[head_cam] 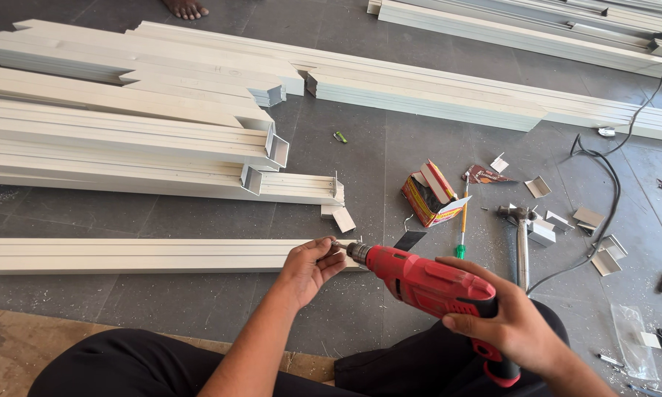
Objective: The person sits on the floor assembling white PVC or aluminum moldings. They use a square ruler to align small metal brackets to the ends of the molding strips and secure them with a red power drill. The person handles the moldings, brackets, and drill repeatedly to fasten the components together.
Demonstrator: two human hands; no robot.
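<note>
Red electric drill [419, 279] is gripped by the right hand [507, 323], grip closed round the handle. Chuck tip is pinched by the left hand [309, 266], fingers narrow, at the end of a long white aluminium profile [125, 255] laid flat on the grey tiled floor [375, 154]. Just beyond: open red-yellow cardboard box [430, 192], green-handled screwdriver [462, 220], steel hammer [520, 235], small angle brackets [599, 250], black cable [610, 198]. Stacked hollow white profiles [125, 140] are piled behind, ends mitred. A bare foot [185, 8] is seen at the top edge.

One red drill [426, 283], one hammer [520, 235], one screwdriver [462, 220], one box [430, 195].
</note>
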